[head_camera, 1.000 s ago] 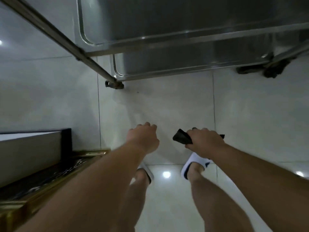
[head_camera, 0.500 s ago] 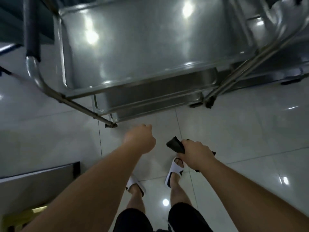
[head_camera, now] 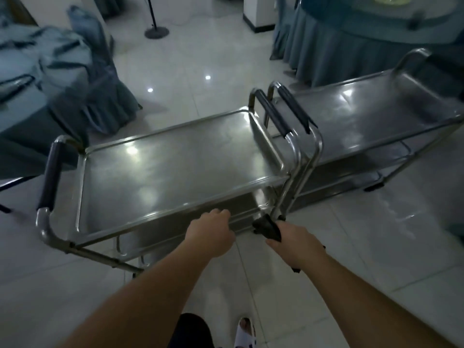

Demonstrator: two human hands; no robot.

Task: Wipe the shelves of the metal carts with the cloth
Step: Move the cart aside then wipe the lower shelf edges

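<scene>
Head camera, looking forward and down: at far left stands a table draped in blue-grey cloth, with a skirted chair just beside it. Next comes the nearer metal cart, its top shelf bare and shiny, a dark-padded handle at its left end and another at its right. A lower shelf shows under the near edge.

Both forearms reach out from the bottom of the frame, side by side and apart. The left hand is held knuckles up at the near rim of the top shelf, fingers curled loosely downward; whether it touches the rim cannot be told, and it holds nothing that can be seen. The right hand sits a little to the right, in front of the cart's near right leg, its fingers closed around a dark cloth; one bunched end sticks out toward the left hand, and a small dark tip shows below the wrist.

Further right, the second metal cart stands end to end with the first, their padded handles nearly touching. Its top shelf is also bare. Behind it is a round table with a long blue skirt. A black stand base rests on the pale tiled floor further back. Below, a white sandal shows between the forearms.

No brand, label or writing can be read on anything.
</scene>
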